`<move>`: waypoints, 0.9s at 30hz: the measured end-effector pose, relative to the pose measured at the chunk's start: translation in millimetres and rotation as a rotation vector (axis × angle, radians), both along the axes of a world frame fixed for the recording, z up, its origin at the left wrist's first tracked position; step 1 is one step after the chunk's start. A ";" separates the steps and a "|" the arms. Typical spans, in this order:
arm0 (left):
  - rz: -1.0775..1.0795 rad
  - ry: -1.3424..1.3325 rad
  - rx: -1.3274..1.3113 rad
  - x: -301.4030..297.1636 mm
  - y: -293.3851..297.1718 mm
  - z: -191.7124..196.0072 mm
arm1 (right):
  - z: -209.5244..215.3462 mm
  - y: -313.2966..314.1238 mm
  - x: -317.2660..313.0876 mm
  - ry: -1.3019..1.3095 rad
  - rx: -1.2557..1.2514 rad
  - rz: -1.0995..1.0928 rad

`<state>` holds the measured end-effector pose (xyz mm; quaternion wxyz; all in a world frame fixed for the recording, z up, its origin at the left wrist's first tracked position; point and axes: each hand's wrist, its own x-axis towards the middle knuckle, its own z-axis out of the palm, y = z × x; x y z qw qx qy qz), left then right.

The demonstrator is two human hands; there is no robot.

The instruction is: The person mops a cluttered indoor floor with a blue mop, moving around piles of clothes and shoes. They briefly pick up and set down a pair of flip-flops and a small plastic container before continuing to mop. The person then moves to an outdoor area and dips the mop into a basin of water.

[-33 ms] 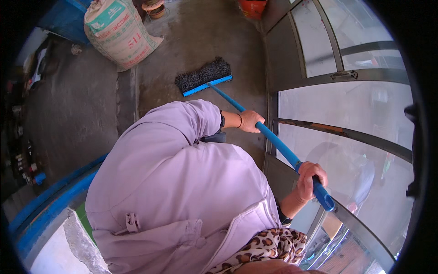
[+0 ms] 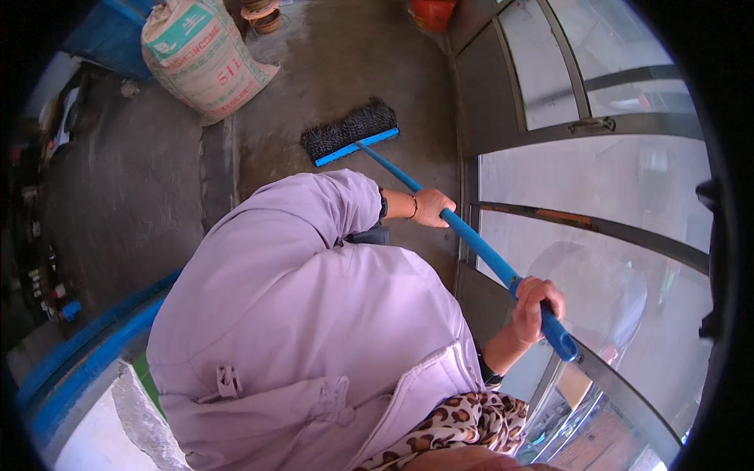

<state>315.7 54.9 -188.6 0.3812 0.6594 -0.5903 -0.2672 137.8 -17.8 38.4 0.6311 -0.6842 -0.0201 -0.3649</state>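
A wide push broom has a long blue handle point(image 2: 487, 250) that runs up and left from beside my right side. Its blue head strip and dark, shaggy bristles point(image 2: 351, 129) rest on the floor ahead of me. My left hand point(image 2: 433, 208), reaching across in a lilac sleeve, is wrapped round the middle of the handle. Closer to my body, my right hand point(image 2: 536, 306) grips the handle near its upper end, which sticks out below the fist. The broom's head lies slightly tilted, its left end nearer me.
A full woven sack point(image 2: 208, 59) stands at the far left, with a clay pot point(image 2: 263, 17) beside it. At the far edge is a red container point(image 2: 433, 13). A metal-framed glass door point(image 2: 581, 177) lines the right side. A blue rail point(image 2: 94, 345) is at the near left.
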 end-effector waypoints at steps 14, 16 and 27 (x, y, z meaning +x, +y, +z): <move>-0.309 -0.143 0.137 11.4 -72.9 -39.5 | -47.3 -70.4 -49.1 0.672 -0.013 -0.261; -0.333 -0.148 0.177 4.1 -81.9 -50.8 | -59.4 -82.1 -55.3 0.586 0.041 -0.233; 0.123 -0.051 -0.157 -58.4 -175.8 -68.1 | -62.9 -205.8 -79.2 0.408 0.159 -0.265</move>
